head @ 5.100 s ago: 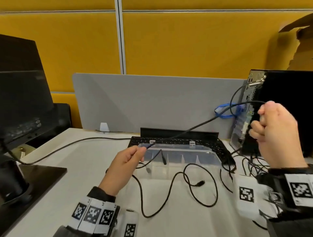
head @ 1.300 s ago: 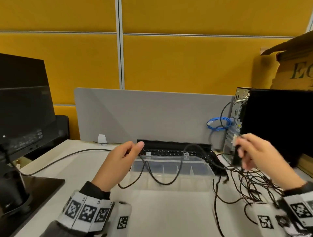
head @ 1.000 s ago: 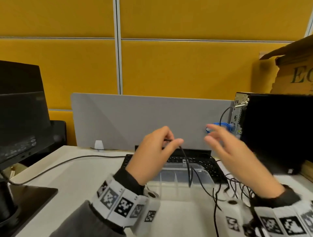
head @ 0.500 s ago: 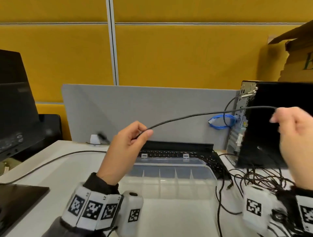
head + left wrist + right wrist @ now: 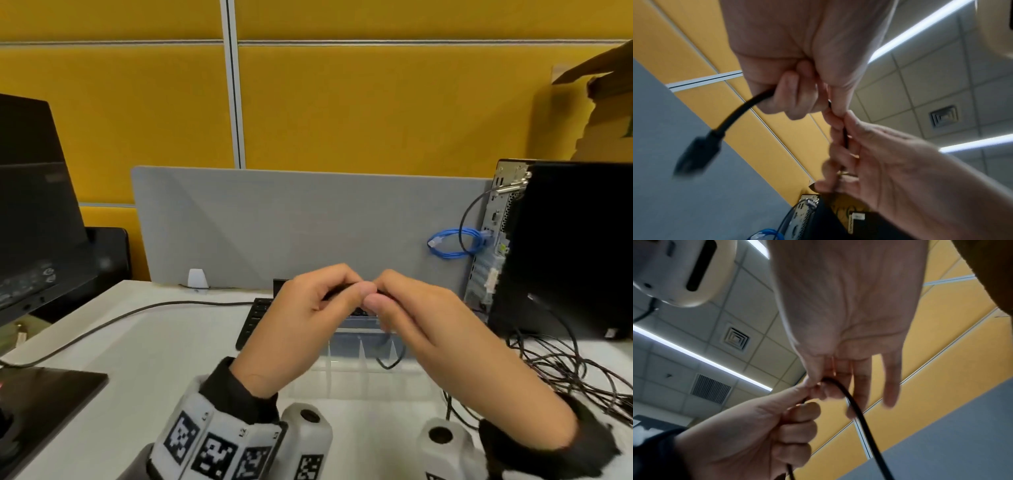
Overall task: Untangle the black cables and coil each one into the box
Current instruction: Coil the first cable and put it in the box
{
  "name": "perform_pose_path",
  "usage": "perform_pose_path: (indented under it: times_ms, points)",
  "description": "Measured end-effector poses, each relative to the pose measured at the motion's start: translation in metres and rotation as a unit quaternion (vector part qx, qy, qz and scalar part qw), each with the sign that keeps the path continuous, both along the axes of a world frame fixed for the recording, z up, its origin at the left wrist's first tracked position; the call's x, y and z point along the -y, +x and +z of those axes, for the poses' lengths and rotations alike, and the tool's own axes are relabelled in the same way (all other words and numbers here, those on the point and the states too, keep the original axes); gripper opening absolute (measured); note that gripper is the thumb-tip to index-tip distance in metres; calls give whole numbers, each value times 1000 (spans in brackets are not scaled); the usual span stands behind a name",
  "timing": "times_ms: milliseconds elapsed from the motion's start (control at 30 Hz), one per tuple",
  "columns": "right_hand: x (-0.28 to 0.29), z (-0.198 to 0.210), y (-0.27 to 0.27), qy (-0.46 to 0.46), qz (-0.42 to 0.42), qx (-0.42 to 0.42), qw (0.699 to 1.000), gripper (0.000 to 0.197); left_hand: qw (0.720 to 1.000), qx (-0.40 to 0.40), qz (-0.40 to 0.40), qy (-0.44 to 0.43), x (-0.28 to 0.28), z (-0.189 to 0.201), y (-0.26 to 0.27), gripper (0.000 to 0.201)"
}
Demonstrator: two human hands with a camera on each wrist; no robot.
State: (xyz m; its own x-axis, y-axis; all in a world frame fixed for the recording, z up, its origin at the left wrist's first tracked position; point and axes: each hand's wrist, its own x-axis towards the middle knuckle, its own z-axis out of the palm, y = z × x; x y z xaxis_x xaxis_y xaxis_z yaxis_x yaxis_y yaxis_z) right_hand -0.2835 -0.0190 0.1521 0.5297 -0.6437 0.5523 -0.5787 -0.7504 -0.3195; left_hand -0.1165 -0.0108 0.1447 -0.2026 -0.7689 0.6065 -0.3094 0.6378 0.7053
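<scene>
We are pinching one black cable between left hand and right hand, forming small, even loops above the box.

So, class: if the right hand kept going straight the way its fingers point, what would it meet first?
The left hand: the right hand points left and its fingertips already meet it, both pinching the black cable.
</scene>
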Motion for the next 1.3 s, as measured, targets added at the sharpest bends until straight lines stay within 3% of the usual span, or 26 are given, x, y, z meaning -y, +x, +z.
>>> perform_pose_path:
  times_ms: [67, 233, 300, 400, 467, 533, 600, 667, 767, 867, 967, 1067, 1133, 1200, 1300]
  points:
    - [1, 3, -7, 0, 0, 69, 998, 32, 1000, -18, -16, 19, -1, 3, 6, 27]
    - [4, 11, -29, -138, -76, 190, 969, 25, 997, -13, -60, 56, -3, 5, 9, 25]
    - [6, 9, -29, -177, -97, 208, 957, 19, 987, -25, -130, 85, -7, 4, 5, 24]
    - [12, 0, -22, -166, -135, 173, 961, 20, 946, -89, -282, 129, -13, 5, 0, 25]
    - [13, -8, -10, -72, -118, 85, 987, 23, 935, -143, -305, 115, -13, 6, 0, 33]
    - [8, -17, 6, 15, -86, -57, 995, 24, 943, -195, -258, 80, -9, 6, 2, 37]
    - [0, -23, 19, 50, -45, -135, 989, 23, 958, -217, -182, 47, -2, 4, 7, 36]
    - [-5, -23, 23, 73, 2, -137, 988, 26, 978, -192, -85, 12, 7, 0, 15, 34]
    - [-9, -20, 21, 123, 55, -130, 982, 26, 993, -73, 75, -48, 16, -8, 24, 31]
    - [-6, -14, 16, 59, 36, -75, 995, 28, 987, 54, 150, -20, 19, -13, 27, 24]
    - [4, -9, 3, -70, -31, 50, 996, 31, 988, 96, 51, 106, 13, -11, 21, 30]
    - [13, -11, -6, -111, -73, 138, 981, 22, 964, -18, -146, 222, 0, -3, 9, 38]
    - [19, -18, -4, -75, -91, 131, 984, 26, 945, -80, -222, 228, -5, 0, 2, 42]
    - [21, -25, 3, 8, -63, 89, 994, 25, 943, -134, -239, 188, -4, -2, -3, 39]
    - [16, -38, 22, 100, 16, -10, 995, 21, 961, -198, -159, 111, 2, -2, -1, 33]
